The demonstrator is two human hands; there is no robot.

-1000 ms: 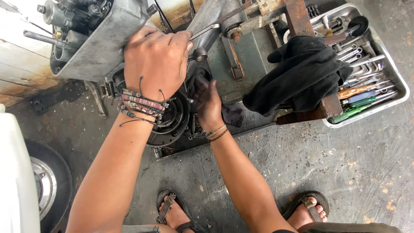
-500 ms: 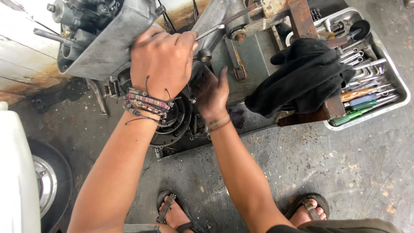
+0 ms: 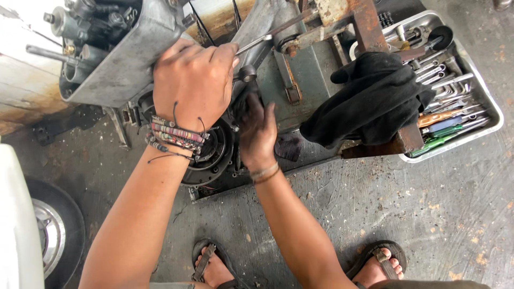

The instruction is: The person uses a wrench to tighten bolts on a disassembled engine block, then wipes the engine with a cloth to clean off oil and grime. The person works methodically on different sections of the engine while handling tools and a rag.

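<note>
My left hand [image 3: 194, 83], with several woven bracelets at the wrist, is closed around the handle of a silver wrench [image 3: 256, 44] whose socket end sits by the engine. It rests over the grey metal engine casing [image 3: 115, 69]. My right hand [image 3: 257, 131], grimy with grease, presses down beside the round black flywheel housing [image 3: 211, 155] and grips a dark part at the wrench's socket end; its fingertips are hidden in the dark parts.
A metal tray [image 3: 490, 115] of wrenches and screwdrivers sits at the right, with a black cloth [image 3: 369, 101] draped over a rusty bar [image 3: 364, 24]. A wheel [image 3: 51, 235] and white bodywork lie at the lower left. My sandalled feet stand on the concrete floor [image 3: 428, 214].
The view has shifted slightly. My left hand has moved a little to the right along the wrench. My right hand stays down by the flywheel housing.
</note>
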